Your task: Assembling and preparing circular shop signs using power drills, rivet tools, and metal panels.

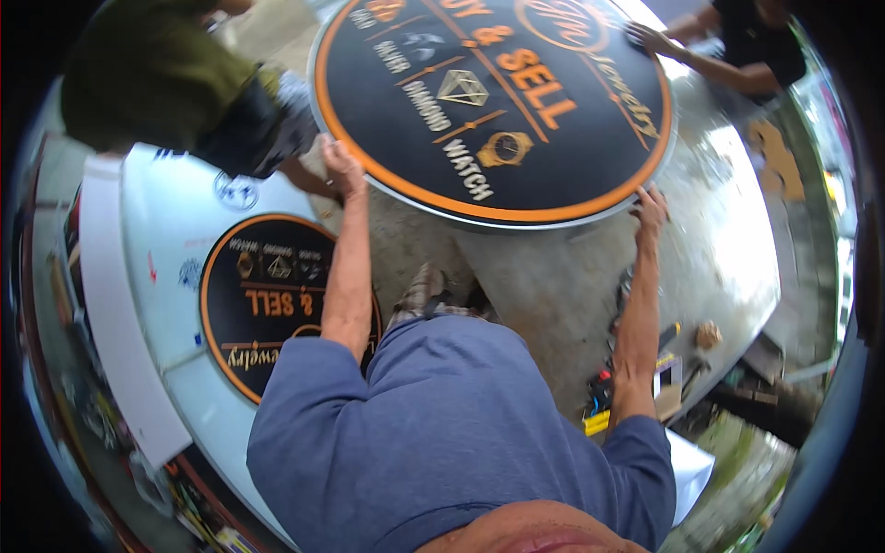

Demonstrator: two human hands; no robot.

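A large round black sign (576, 180) with an orange border and orange and white lettering fills the upper middle. My left hand (343, 168) is closed on its lower left edge. At the lower right edge, the fingers of my right hand (652, 208) grip the rim, though their undersides are hidden. Both my arms reach forward, spread wide. Across the sign, a co-worker in black (761, 51) has a hand (653, 41) on its upper right edge.
A second, similar round sign (267, 318) lies on a pale blue-white table (152, 240) to my left. A person in an olive shirt (157, 74) bends at the upper left. Tools (599, 396) and a small brownish lump (708, 334) lie on the grey metal surface (544, 295) by my right forearm.
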